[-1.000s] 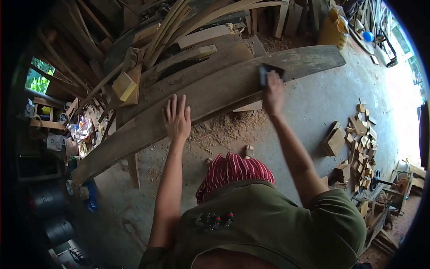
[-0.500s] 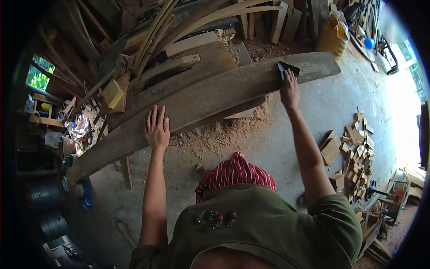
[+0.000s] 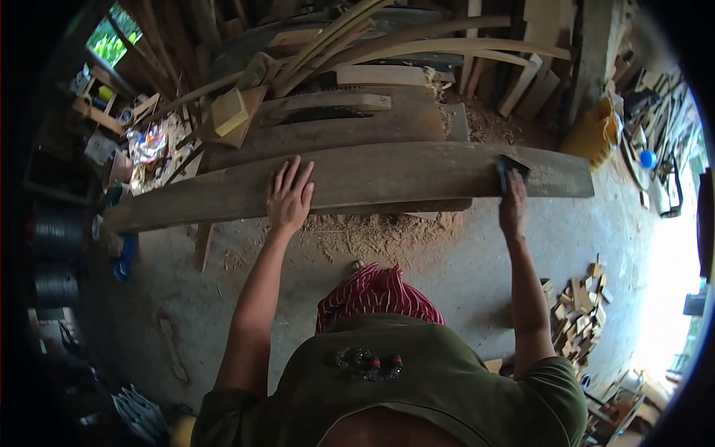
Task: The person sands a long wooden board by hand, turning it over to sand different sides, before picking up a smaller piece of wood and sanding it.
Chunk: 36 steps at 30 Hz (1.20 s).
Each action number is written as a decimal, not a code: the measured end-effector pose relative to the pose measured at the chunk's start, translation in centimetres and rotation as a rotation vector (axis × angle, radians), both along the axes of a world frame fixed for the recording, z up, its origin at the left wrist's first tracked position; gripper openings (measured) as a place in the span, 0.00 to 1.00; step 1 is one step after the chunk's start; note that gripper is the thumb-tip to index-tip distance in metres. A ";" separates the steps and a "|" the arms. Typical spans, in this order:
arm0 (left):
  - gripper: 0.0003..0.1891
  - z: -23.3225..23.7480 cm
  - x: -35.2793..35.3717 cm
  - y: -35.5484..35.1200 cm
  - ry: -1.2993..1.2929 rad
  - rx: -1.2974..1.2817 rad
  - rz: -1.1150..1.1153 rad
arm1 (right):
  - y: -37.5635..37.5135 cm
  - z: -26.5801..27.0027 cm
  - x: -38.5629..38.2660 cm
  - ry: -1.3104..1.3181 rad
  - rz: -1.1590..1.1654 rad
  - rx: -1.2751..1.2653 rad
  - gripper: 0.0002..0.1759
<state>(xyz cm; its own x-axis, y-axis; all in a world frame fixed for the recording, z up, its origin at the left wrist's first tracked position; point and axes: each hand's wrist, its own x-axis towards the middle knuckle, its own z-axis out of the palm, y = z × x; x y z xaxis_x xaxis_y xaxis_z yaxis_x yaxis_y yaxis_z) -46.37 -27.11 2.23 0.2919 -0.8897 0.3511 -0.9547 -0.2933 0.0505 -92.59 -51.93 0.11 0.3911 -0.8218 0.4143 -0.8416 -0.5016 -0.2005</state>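
one dark sheet (image 3: 514, 169) lies under the flattened right hand (image 3: 513, 203) on the plank (image 3: 417, 173).

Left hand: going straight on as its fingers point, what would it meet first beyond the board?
Past the board, the left hand would probably first meet the brown plank behind it; relative heights are unclear.

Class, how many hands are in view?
2: the left hand lies on the long board, left of its middle; the right hand holds a dark sheet near the board's right end.
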 end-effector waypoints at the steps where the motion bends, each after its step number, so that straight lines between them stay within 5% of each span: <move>1: 0.23 0.1 -0.1 -0.1 0.003 -0.012 -0.015 | -0.6 0.1 0.6 0.009 0.020 -0.004 0.29; 3: 0.24 0.1 0.1 -0.3 0.012 -0.032 -0.031 | -1.7 0.8 2.0 0.128 -0.302 -0.045 0.23; 8: 0.23 0.0 0.2 -0.3 0.072 -0.053 -0.023 | -5.0 3.2 0.8 0.009 -0.208 0.103 0.18; 11: 0.23 0.1 0.1 -0.2 0.069 -0.083 -0.030 | -6.9 -2.0 1.1 0.108 -0.198 -0.262 0.19; 12: 0.23 0.0 0.2 -0.1 0.079 -0.079 -0.004 | -5.7 -1.6 3.6 0.128 -0.198 -0.184 0.19; 13: 0.23 -0.1 0.2 -0.1 0.059 -0.080 -0.001 | -3.7 1.8 7.1 0.161 -0.096 0.249 0.21; 14: 0.23 -0.1 0.1 -0.3 0.039 -0.082 -0.004 | -3.6 -3.2 8.9 0.117 0.055 -0.030 0.26; 17: 0.22 -0.3 0.2 -0.3 0.027 -0.059 0.014 | 4.2 -0.3 20.8 -0.158 0.493 0.159 0.30; 20: 0.22 -0.2 -0.5 -0.2 0.036 -0.042 0.057 | 5.6 1.6 25.1 -0.077 0.678 0.217 0.33; 22: 0.22 -0.2 -1.3 0.0 -0.014 -0.176 0.202 | 4.0 3.2 22.7 0.025 0.833 0.233 0.33; 24: 0.28 -2.1 -2.4 0.0 -0.093 -0.160 0.348 | 0.4 3.4 16.8 -0.017 0.609 0.284 0.32; 26: 0.37 -4.0 -3.8 -0.3 0.112 -0.542 0.774 | -4.6 1.5 10.0 0.187 0.509 0.055 0.28; 28: 0.46 -5.8 -4.2 -0.8 0.192 -0.506 0.940 | -7.6 0.6 5.4 0.157 0.402 -0.032 0.26; 31: 0.47 -6.6 -4.6 -3.5 0.416 -0.835 1.018 | -7.2 0.5 8.0 -0.030 0.420 0.143 0.25; 36: 0.44 -5.8 -5.0 -4.4 0.526 -1.007 1.040 | 0.4 2.2 23.7 -0.127 0.941 0.214 0.25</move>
<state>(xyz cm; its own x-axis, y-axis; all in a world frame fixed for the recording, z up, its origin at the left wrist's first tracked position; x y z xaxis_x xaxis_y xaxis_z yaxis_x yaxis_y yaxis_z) -51.36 -31.46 -3.53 0.8926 0.3137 0.3238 -0.1679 -0.4353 0.8845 -68.93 -51.57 2.30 0.8895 -0.2590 0.3766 -0.0811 -0.9003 -0.4275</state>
